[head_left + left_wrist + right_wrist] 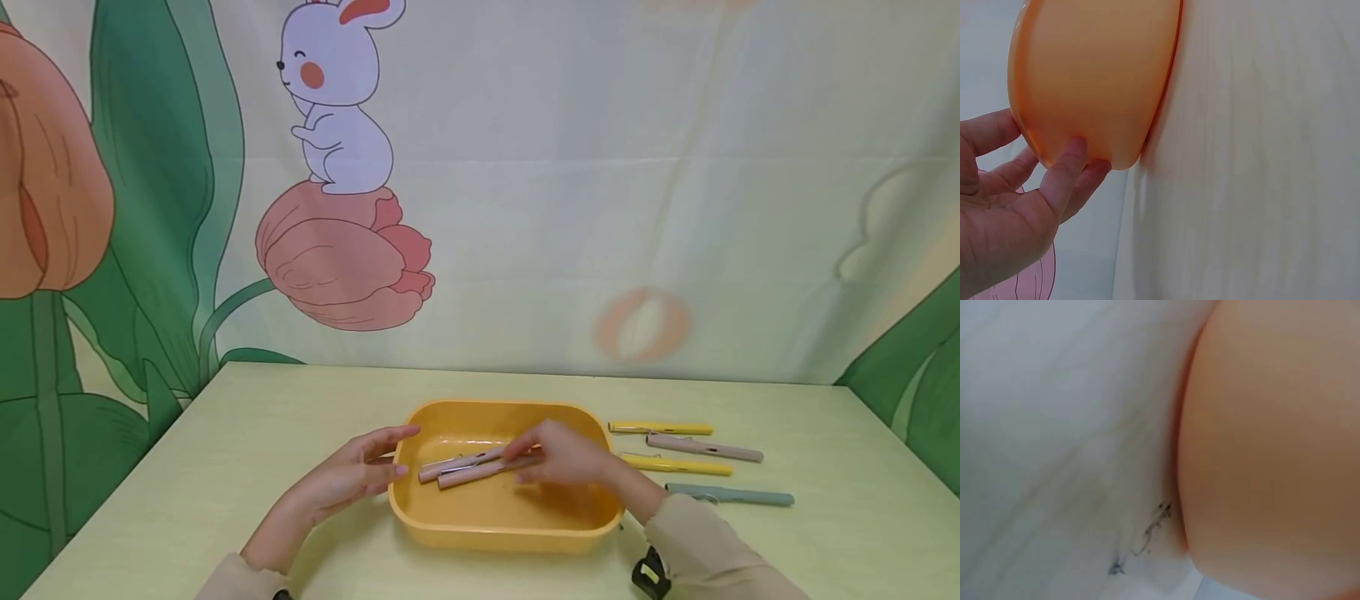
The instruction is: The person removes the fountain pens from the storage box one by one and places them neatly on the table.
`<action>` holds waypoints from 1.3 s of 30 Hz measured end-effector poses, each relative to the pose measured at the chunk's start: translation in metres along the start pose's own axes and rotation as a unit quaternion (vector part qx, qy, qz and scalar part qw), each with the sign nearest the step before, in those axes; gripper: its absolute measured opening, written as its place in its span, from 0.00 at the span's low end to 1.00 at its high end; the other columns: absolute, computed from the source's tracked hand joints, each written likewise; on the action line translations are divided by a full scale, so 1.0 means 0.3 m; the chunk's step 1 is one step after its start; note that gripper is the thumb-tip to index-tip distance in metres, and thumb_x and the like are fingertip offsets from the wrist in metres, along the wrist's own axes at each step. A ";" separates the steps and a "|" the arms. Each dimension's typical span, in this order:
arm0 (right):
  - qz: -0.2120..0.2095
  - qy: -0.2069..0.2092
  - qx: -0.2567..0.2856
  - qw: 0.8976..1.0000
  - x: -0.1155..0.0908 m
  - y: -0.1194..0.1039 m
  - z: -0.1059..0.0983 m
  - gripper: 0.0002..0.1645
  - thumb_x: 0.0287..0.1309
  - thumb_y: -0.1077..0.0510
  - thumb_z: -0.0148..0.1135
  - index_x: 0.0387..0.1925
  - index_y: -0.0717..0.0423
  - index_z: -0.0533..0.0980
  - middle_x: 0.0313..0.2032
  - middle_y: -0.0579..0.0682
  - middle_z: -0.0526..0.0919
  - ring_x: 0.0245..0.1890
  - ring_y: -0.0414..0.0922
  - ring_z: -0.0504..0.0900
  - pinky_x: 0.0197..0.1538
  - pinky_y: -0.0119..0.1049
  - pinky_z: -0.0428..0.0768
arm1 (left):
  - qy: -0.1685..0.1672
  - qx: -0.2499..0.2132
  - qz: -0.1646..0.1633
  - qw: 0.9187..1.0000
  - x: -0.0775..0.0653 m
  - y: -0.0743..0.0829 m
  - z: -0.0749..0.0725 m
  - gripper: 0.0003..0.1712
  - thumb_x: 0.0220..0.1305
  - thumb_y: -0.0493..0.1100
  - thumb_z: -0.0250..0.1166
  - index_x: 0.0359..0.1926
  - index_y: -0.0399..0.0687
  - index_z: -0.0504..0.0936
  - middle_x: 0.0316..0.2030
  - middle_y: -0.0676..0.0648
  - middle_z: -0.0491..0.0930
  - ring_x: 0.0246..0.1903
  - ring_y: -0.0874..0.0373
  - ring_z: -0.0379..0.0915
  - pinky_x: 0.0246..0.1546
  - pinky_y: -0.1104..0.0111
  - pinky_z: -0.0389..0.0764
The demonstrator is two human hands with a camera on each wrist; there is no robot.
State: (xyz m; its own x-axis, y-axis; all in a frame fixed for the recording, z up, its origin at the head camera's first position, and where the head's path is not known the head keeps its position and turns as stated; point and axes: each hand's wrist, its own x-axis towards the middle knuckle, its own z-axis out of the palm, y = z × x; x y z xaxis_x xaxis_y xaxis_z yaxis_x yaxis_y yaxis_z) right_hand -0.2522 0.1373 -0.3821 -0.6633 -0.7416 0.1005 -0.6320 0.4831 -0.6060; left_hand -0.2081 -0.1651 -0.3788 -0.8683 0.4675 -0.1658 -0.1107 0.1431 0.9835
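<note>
Two slim pale pink pens [474,473] are seen inside the yellow rounded plastic basin [510,540], toward its left. Their right ends are held in a narrow pinch by the right hand [566,457]; whether both are gripped cannot be told. The basin's left outer wall is touched by the left hand [352,471], fingers spread. Basin floor is visible nearer the front rim. Four loose pens [705,448] are laid just right.

There are 3 pink pens [705,448], 2 yellow pens [686,467], 1 blue-grey pen [750,497], 1 yellow tray [502,540], 1 left hand [337,479], 1 right hand [566,456] and 1 counter [862,542].
</note>
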 end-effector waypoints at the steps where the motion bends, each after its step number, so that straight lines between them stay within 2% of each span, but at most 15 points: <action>1: -0.007 -0.001 -0.005 1.000 0.000 -0.002 0.003 0.15 0.48 0.58 0.67 0.38 0.61 0.81 0.37 0.49 0.84 0.39 0.42 0.79 0.46 0.34 0.76 | 0.000 -0.001 0.000 1.000 0.001 0.000 0.000 0.34 0.60 0.36 0.58 0.66 0.37 0.57 0.66 0.32 0.51 0.60 0.39 0.57 0.53 0.58 0.72; 2: -0.025 -0.001 -0.016 1.000 0.002 0.003 0.006 0.14 0.49 0.56 0.66 0.38 0.60 0.81 0.36 0.48 0.84 0.39 0.41 0.79 0.45 0.32 0.76 | 0.000 -0.001 0.000 1.000 0.001 0.000 0.000 0.34 0.60 0.36 0.58 0.66 0.37 0.57 0.66 0.32 0.51 0.60 0.39 0.57 0.53 0.58 0.72; 5: -0.041 0.001 -0.033 0.999 0.005 -0.010 0.009 0.13 0.50 0.59 0.66 0.37 0.62 0.81 0.35 0.49 0.84 0.37 0.40 0.79 0.43 0.31 0.77 | -0.002 -0.005 0.001 1.000 0.001 0.000 0.001 0.34 0.61 0.35 0.57 0.66 0.37 0.56 0.65 0.31 0.51 0.60 0.40 0.58 0.53 0.58 0.72; 12: -0.005 -0.006 -0.077 0.997 0.020 -0.034 0.026 0.10 0.47 0.66 0.65 0.35 0.63 0.82 0.31 0.50 0.84 0.29 0.36 0.76 0.36 0.25 0.76 | -0.004 -0.009 0.002 1.000 0.001 -0.001 0.003 0.33 0.61 0.34 0.57 0.66 0.36 0.56 0.65 0.31 0.51 0.60 0.40 0.58 0.53 0.58 0.72; 20: 0.022 -0.014 -0.085 0.996 0.032 -0.049 0.038 0.08 0.45 0.67 0.66 0.32 0.63 0.82 0.27 0.48 0.83 0.24 0.33 0.72 0.30 0.23 0.74 | -0.005 -0.010 0.002 1.000 -0.001 0.002 0.002 0.33 0.61 0.34 0.56 0.66 0.36 0.56 0.65 0.30 0.52 0.59 0.41 0.60 0.54 0.57 0.71; 30: 0.011 -0.008 -0.117 0.993 0.046 -0.047 0.052 0.06 0.42 0.71 0.65 0.26 0.62 0.82 0.24 0.47 0.82 0.21 0.33 0.70 0.26 0.23 0.72 | 0.003 -0.011 -0.004 1.000 -0.005 0.010 0.004 0.33 0.61 0.33 0.56 0.66 0.36 0.56 0.65 0.31 0.51 0.60 0.39 0.58 0.54 0.57 0.71; 39: 0.008 -0.005 -0.102 0.995 0.028 -0.054 0.037 0.05 0.44 0.72 0.64 0.27 0.64 0.82 0.24 0.50 0.83 0.22 0.34 0.72 0.28 0.23 0.73 | -0.003 -0.010 -0.002 1.000 -0.003 0.006 0.003 0.34 0.61 0.34 0.57 0.66 0.36 0.56 0.65 0.30 0.51 0.59 0.41 0.60 0.54 0.56 0.71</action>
State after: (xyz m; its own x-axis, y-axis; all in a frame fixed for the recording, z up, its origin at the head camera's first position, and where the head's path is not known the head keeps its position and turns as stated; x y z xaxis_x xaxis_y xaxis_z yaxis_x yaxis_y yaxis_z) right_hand -0.2430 0.1180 -0.3801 -0.6710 -0.7368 0.0830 -0.6899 0.5794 -0.4341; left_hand -0.2071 -0.1645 -0.3769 -0.8644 0.4728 -0.1711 -0.1252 0.1272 0.9839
